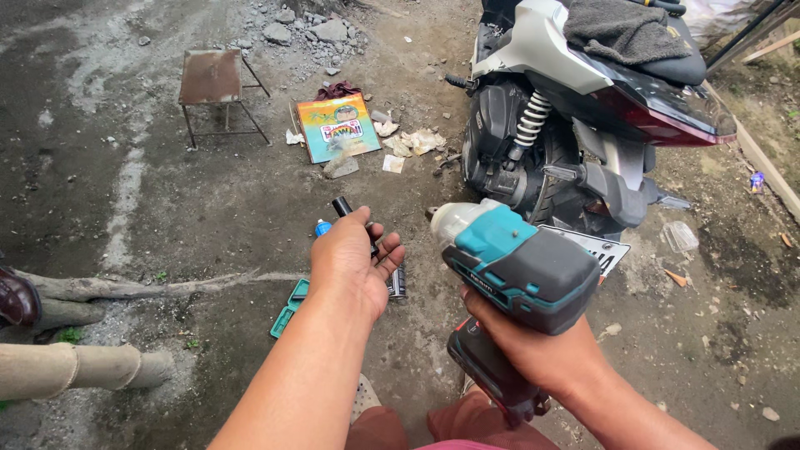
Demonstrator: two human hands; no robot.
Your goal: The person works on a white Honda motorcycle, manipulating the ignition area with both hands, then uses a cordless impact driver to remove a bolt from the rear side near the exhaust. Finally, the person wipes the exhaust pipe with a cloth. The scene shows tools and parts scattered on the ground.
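My right hand (533,350) grips the handle of a teal and black cordless impact wrench (508,258), its nose pointing left and up. My left hand (354,258) is held in front of it, fingers curled around a thin black socket extension (343,208) that sticks out above the thumb. Under the left hand, on the ground, lie a dark cylindrical socket (397,283), a small blue-capped bottle (322,227) and a teal case (290,308).
The rear of a scooter (583,108) stands at upper right, a grey cloth on its seat. A small rusty metal stool (212,79), a colourful flat box (337,125), crumpled paper and stones lie beyond. A person's shoe and trouser leg show at the left edge.
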